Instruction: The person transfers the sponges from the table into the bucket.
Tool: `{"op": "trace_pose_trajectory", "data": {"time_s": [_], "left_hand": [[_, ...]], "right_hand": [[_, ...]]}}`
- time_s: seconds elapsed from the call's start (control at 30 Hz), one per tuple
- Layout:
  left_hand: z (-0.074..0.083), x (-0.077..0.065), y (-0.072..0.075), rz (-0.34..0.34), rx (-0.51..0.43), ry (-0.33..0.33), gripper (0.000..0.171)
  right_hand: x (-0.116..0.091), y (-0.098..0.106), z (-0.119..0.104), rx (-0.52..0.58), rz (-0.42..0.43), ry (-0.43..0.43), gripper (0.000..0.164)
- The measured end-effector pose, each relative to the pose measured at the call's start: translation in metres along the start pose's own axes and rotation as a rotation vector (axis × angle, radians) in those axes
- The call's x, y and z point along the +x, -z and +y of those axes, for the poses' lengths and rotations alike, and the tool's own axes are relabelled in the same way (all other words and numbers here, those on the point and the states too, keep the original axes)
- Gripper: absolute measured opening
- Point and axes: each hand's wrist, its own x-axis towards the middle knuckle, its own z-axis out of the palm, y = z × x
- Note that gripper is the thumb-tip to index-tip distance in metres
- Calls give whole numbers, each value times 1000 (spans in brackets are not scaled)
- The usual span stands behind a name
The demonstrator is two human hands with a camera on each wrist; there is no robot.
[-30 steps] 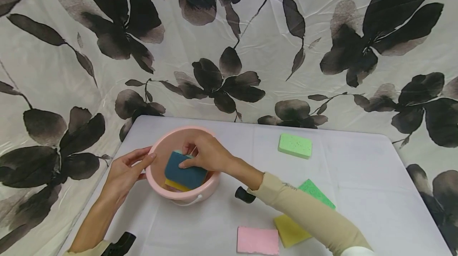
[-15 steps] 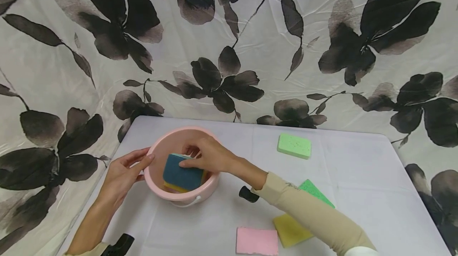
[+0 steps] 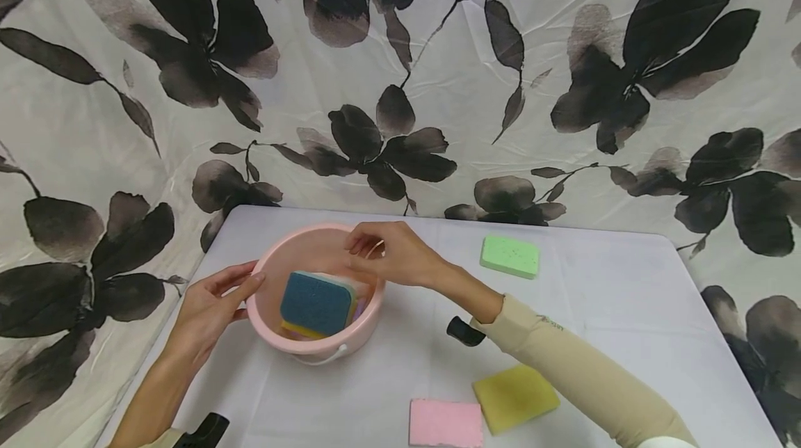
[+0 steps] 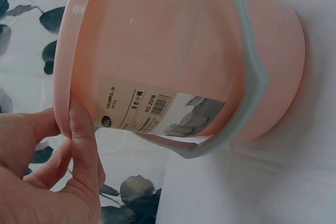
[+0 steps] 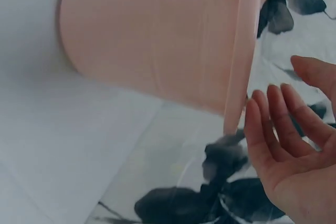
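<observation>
A pink bucket (image 3: 366,331) with a pale handle stands on the white-covered table at the left. My left hand (image 3: 209,312) pinches its rim between thumb and fingers; the left wrist view shows that hand (image 4: 58,166) beside the label (image 4: 157,111). Inside the bucket lies a sponge with a dark blue face (image 3: 317,302), with yellow and purple edges showing under it. My right hand (image 3: 400,253) is over the far right rim, apart from the sponge. Its fingers are loosely bent and hold nothing, as the right wrist view of that hand (image 5: 294,145) confirms.
A light green sponge (image 3: 510,257) lies toward the back right of the table. Near the front are a pink sponge (image 3: 446,424) and a yellow one (image 3: 516,398), side by side. A floral cloth (image 3: 388,149) hangs behind the table.
My right hand has let go of the blue-faced sponge inside the bucket and moved up and right to the rim. The left hand keeps its hold. My right sleeve now hides the darker green sponge.
</observation>
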Motion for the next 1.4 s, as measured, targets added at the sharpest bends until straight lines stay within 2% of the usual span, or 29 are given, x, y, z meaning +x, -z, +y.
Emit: {"op": "trace_pose_trajectory", "data": {"time_s": [0.3,0.53,0.9,1.03,1.4], "left_hand": [[1,4,1,-3,20,9,70],[2,5,2,-5,-2,13,70],[1,6,4,-11,11,26,70],[0,6,5,-17,4,28,70],[1,6,6,-21,-15,23,71]], "right_hand": [[-14,31,10,20,96,-53,20],[-28,51,23,49,155,-119,20],[-56,74,41,60,215,-210,21],[-66,82,51,51,235,-221,23],[-93,99,79,26,285,-317,28]]}}
